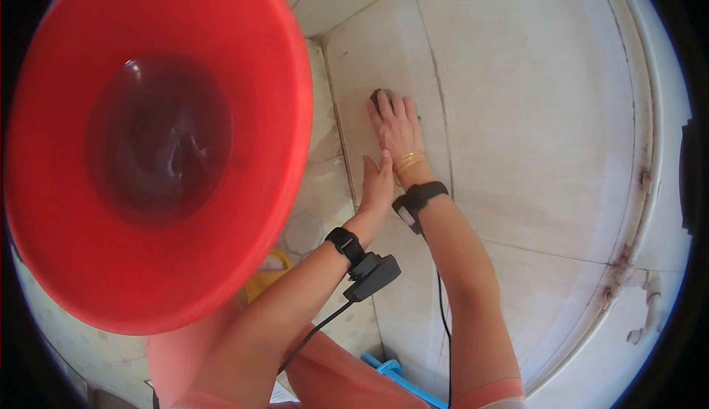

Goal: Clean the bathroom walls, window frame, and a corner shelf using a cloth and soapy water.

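Observation:
My right hand (400, 126) presses a dark scouring pad (376, 98) flat against the tiled wall (515, 110), low down near the floor corner. Most of the pad lies hidden under the fingers. A yellow bangle (411, 159) circles that wrist. Beside it, my left hand (379, 184) is held with thumb and fingers apart and nothing seen in it. It overlaps the right wrist; whether the two touch, I cannot tell. Both forearms carry black straps with a small device (372, 276) and a cable.
A large red plastic basin (266, 104) with dark, murky water (160, 143) fills the left side. Below its rim peeks a yellow item (266, 282). Blue plastic (407, 381) lies at the wall's foot. White pipes (653, 148) run along the right.

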`<action>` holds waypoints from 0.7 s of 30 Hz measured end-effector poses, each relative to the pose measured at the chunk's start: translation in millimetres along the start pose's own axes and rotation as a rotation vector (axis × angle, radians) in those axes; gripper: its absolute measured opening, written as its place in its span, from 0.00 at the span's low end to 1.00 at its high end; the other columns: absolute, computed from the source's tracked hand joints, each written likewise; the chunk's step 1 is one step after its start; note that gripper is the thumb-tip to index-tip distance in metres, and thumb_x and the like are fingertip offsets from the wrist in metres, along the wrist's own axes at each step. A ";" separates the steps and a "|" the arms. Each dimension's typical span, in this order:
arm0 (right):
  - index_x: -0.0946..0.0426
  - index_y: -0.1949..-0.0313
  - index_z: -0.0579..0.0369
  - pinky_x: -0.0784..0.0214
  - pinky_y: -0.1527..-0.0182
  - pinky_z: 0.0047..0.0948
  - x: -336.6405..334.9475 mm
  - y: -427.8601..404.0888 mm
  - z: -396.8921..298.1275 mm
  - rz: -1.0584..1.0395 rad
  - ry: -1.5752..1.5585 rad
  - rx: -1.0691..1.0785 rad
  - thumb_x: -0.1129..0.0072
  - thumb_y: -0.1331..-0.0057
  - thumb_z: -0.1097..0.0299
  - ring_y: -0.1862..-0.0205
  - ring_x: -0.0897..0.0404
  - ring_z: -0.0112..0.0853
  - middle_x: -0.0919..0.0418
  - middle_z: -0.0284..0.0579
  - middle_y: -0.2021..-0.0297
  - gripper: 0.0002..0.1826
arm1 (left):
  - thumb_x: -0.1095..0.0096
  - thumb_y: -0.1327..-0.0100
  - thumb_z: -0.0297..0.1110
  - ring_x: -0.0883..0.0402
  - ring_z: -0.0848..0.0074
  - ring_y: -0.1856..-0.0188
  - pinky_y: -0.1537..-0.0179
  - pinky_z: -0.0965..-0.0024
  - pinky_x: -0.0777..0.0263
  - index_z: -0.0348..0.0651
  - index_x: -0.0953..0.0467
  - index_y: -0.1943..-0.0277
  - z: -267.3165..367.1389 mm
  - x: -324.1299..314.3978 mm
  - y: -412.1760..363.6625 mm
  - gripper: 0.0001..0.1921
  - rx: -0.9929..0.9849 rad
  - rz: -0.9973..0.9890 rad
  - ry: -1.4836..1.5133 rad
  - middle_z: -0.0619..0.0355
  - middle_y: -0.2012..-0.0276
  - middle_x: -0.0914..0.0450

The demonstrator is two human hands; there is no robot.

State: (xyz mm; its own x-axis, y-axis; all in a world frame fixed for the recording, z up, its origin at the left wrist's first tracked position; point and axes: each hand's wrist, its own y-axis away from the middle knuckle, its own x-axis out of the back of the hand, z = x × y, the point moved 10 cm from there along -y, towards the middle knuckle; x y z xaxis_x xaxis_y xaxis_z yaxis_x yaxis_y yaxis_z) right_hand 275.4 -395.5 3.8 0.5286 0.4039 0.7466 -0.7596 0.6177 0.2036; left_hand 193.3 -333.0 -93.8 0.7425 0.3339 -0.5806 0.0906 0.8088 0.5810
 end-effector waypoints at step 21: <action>0.34 0.47 0.53 0.50 0.42 0.36 -35.6 38.3 -29.4 -0.051 0.075 0.030 0.56 0.43 0.65 0.45 0.39 0.38 0.35 0.46 0.48 0.23 | 0.59 0.38 0.40 0.31 0.70 0.56 0.53 0.68 0.39 0.31 0.34 0.54 -51.3 64.7 2.1 0.19 0.141 0.206 0.024 0.49 0.60 0.28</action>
State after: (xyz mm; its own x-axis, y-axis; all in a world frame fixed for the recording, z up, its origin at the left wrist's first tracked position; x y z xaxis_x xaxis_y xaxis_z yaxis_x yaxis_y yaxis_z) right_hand 238.7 -366.4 -33.6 0.5929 0.4230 0.6852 -0.7416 0.6185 0.2598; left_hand 207.5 -284.8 -159.4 0.7394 0.4976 -0.4536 0.0317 0.6472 0.7617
